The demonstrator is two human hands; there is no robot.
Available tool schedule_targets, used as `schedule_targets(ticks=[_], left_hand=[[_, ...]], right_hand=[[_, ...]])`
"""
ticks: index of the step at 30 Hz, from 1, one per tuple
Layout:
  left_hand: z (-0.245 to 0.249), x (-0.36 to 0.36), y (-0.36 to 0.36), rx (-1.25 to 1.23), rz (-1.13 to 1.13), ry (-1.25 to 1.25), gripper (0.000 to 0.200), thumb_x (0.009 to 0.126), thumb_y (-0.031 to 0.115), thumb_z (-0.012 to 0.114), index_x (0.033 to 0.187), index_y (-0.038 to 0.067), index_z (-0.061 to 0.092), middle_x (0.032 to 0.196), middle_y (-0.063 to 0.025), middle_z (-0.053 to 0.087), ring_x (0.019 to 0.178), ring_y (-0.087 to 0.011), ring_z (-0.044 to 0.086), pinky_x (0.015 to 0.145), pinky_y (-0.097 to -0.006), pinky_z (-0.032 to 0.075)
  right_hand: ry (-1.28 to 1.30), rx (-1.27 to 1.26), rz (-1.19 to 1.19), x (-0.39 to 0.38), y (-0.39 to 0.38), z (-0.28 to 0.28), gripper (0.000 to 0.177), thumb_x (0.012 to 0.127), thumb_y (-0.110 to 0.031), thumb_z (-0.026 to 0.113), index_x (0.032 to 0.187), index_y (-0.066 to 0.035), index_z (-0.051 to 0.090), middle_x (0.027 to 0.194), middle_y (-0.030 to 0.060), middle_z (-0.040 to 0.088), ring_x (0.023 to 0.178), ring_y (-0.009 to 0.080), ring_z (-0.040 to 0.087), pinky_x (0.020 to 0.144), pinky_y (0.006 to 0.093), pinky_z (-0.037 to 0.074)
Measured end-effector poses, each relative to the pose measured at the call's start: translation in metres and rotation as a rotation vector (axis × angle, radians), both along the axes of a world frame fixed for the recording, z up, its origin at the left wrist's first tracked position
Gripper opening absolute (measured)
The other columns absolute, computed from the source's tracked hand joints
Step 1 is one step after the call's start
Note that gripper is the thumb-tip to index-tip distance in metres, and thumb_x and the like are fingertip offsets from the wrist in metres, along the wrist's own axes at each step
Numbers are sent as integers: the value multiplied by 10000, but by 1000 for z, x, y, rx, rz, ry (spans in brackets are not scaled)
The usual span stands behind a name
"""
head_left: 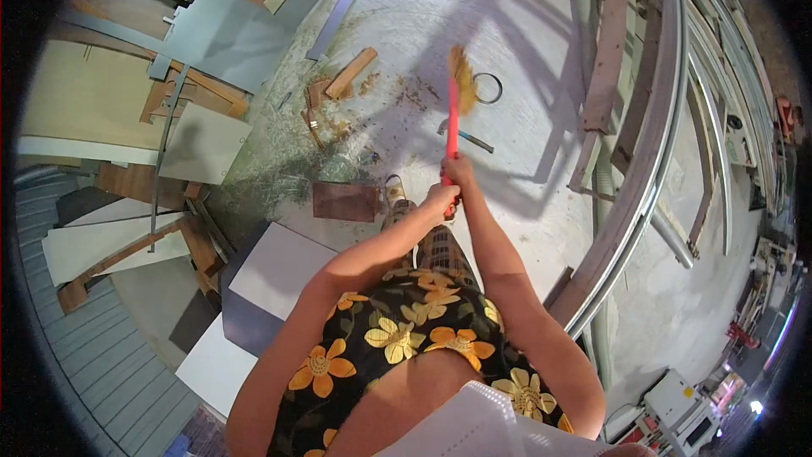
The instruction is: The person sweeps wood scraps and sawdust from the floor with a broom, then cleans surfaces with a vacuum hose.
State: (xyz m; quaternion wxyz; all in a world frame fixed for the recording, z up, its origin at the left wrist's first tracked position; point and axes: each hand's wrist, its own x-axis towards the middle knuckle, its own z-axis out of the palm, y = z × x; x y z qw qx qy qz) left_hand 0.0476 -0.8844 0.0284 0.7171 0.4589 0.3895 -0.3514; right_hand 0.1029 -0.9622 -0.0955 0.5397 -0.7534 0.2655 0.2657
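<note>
A broom with a red handle [452, 123] and yellowish straw bristles [462, 76] reaches out in front of me over the concrete floor. My left hand [441, 200] is wrapped round the handle near its end, close to my body. Just beyond it, my right hand [459, 169] grips the same handle. A hammer [470, 137] lies on the floor beside the handle, partly behind it. Right of the bristles is a dark ring [488, 88]. Wood chips and dust [414, 93] are scattered to the left of the bristles.
Wood offcuts [350, 73] and a brown board piece [345, 201] lie left of the broom. Stacked sheets [228, 30] fill the left side. Long beams and metal rails [660, 178] run along the right. A purplish strip [338, 17] lies farther ahead.
</note>
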Motion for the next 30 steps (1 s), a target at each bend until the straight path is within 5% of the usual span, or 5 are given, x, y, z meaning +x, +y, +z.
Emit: schedule_targets(ticks=[4,7,12,22,30], left_hand=[[-14,-11,34,96,171,107,95,681,112,513,671,28,470,555,-41,453,377,-139,408,339,-270,325],[28,-30,33,121,163,-33,120,672,109,498,743,21,457,550,-40,451,383,-151,433,330,-277,322],[65,-46,24,-55,90,-219,290,655,45,488,913,8,360,599,-53,446,378,-158,451,322,-278,364],[2,-35,123,36,123,-4,77,673,107,509,696,45,470,575,-30,457,391,-137,401,353,-270,313],[51,-103,104,249,44,-106,253,657,36,484,900,11,420,595,-63,460,432,-190,451,386,-333,363]], right_hand=[[68,14,438,-4,53,-22,91,715,-83,528,769,-12,540,572,52,535,473,156,520,431,298,431],[181,428,285,-26,56,29,158,743,-90,530,877,-7,528,620,50,535,460,127,488,419,268,420],[105,287,154,-37,42,112,211,745,-79,526,945,-18,498,619,45,520,462,123,489,401,270,426],[14,214,276,-33,135,-2,151,714,-53,516,857,-12,486,579,48,493,442,146,486,382,296,424],[100,425,146,-94,131,89,206,752,-41,503,958,-18,504,653,50,511,499,127,498,432,263,425]])
